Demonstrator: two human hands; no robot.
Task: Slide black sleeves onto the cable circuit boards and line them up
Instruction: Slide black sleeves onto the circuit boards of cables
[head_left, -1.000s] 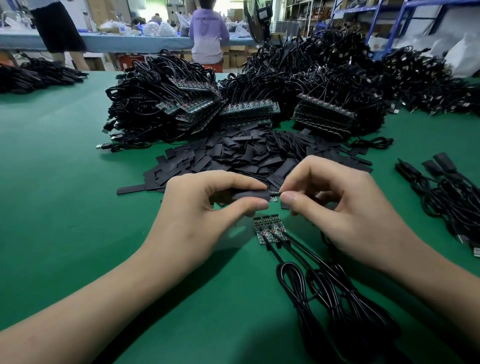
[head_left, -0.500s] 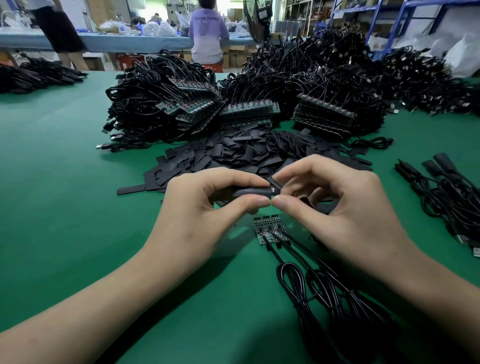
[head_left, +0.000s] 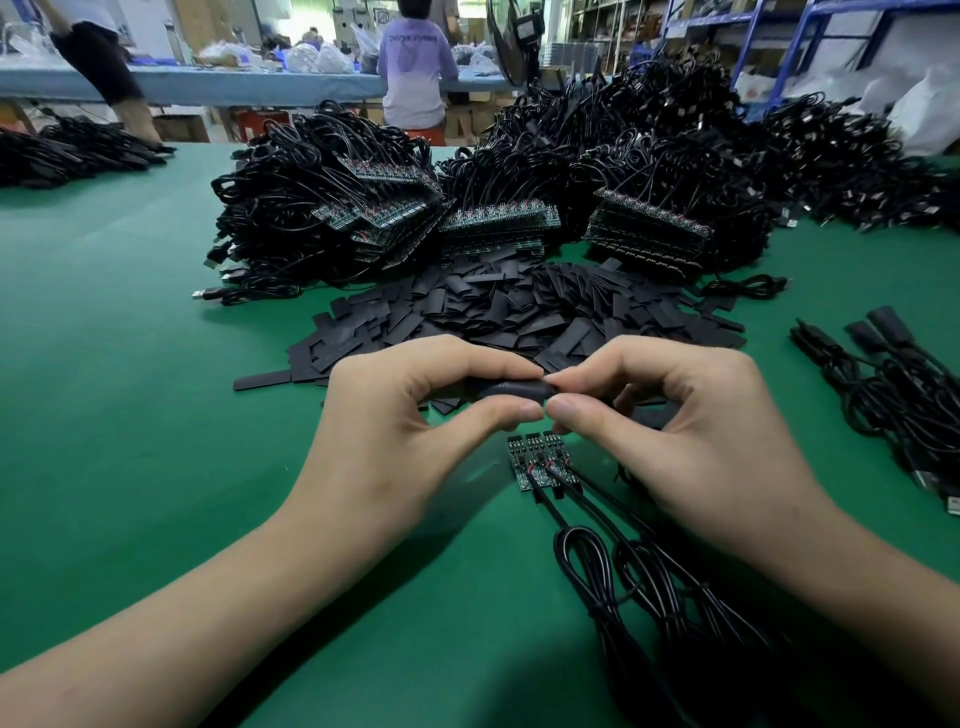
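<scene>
My left hand (head_left: 395, 421) pinches a black sleeve (head_left: 511, 388) between thumb and forefinger, held level above the green table. My right hand (head_left: 675, 436) meets it from the right, its fingertips closed at the sleeve's right end on the cable's circuit board, which the sleeve and my fingers hide. Just below my fingertips three bare circuit boards (head_left: 540, 460) lie side by side on the mat, their black cables (head_left: 639, 577) trailing toward me. A heap of flat black sleeves (head_left: 519, 306) lies right behind my hands.
Big stacks of cabled boards (head_left: 395, 218) and tangled cables (head_left: 649, 156) fill the back of the table. Sleeved cables (head_left: 893, 374) lie at the right. A cable pile (head_left: 67, 150) sits far left. People stand and sit at a blue bench (head_left: 208, 85) behind.
My right fingertips have closed in on my left ones. The bit of board seen at the sleeve's right end one second ago has vanished inside the sleeve.
</scene>
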